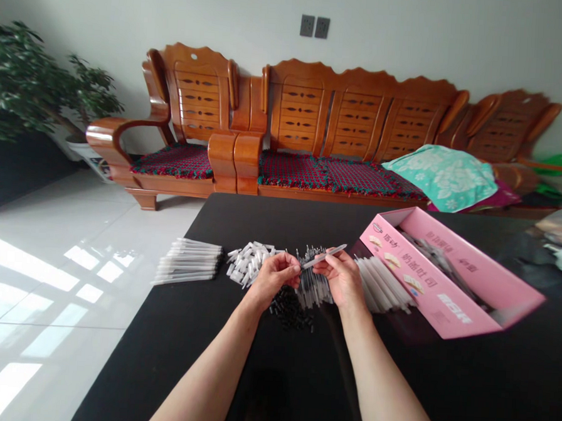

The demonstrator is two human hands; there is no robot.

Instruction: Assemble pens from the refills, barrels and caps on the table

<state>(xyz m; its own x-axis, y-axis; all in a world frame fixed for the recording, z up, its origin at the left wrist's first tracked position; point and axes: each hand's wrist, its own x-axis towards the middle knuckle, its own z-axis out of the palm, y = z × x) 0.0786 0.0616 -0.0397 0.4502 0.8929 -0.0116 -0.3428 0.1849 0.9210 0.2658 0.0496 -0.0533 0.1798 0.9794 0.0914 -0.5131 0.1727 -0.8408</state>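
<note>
My right hand (344, 278) holds a slim, translucent pen barrel (331, 253) between thumb and fingers, tilted up to the right. At the barrel's lower left end, my left hand (276, 277) is closed in a pinch; whatever sits between its fingertips is too small to make out. Beneath and between the hands lie thin, dark-tipped pen refills (310, 292). A heap of small black plugs (291, 313) is just nearer to me. White pen caps (246, 263) are piled beyond my left hand. Frosted pen barrels (384, 290) lie side by side right of my right hand.
Whitish pens (188, 262) lie in a row at the left of the black table (170, 355). A pink open box (451, 288) with grey slender items inside stands at the right. Behind the table are a wooden sofa (300, 111) and a turquoise cloth (445, 175).
</note>
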